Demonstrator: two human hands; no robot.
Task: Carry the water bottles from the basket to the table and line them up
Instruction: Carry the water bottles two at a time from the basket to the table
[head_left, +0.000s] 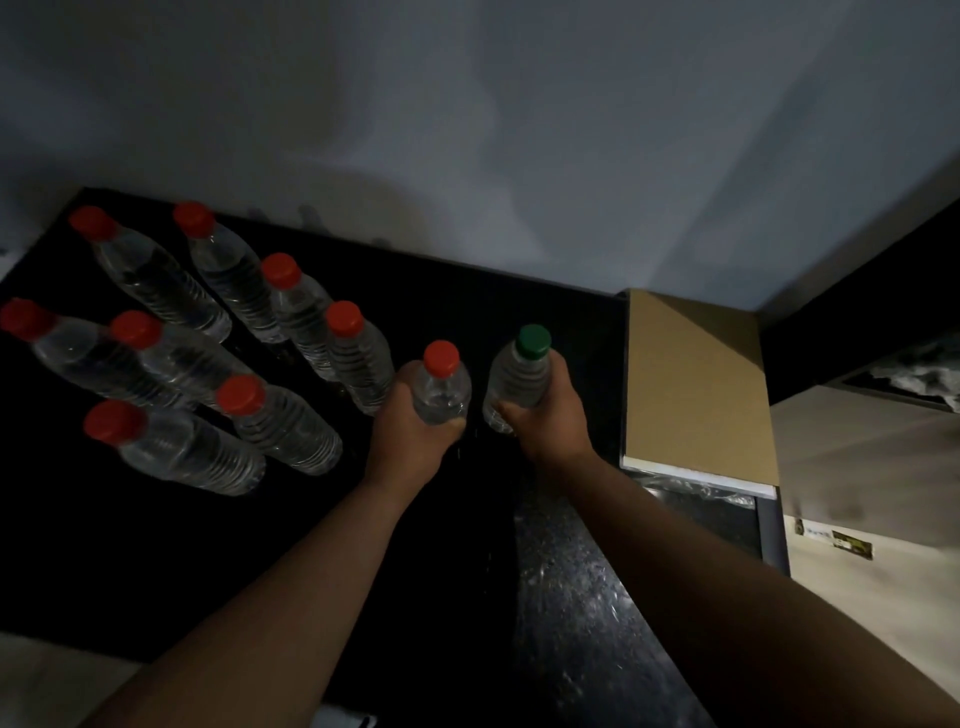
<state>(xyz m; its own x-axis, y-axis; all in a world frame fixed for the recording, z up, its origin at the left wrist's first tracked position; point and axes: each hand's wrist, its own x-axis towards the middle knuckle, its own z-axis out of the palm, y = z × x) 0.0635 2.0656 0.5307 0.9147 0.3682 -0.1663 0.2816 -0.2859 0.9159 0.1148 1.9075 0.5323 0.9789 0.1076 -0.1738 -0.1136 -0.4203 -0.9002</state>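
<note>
Left hand grips red-capped bottle, right hand grips green-capped bottle, both upright.

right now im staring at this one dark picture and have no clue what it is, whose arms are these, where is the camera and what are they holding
There is no machine here. These are a person's two bare arms, filmed by a single wide-angle camera worn on their head and looking down. It is the only picture.

The left hand grips a clear red-capped bottle. The right hand grips a green-capped bottle. Both bottles are upright over a black table.

To the left, eight standing bottles, all with red caps, are grouped on the table. A brown board lies at the right. No basket shows. It is too dark to tell whether the held bottles touch the table.
</note>
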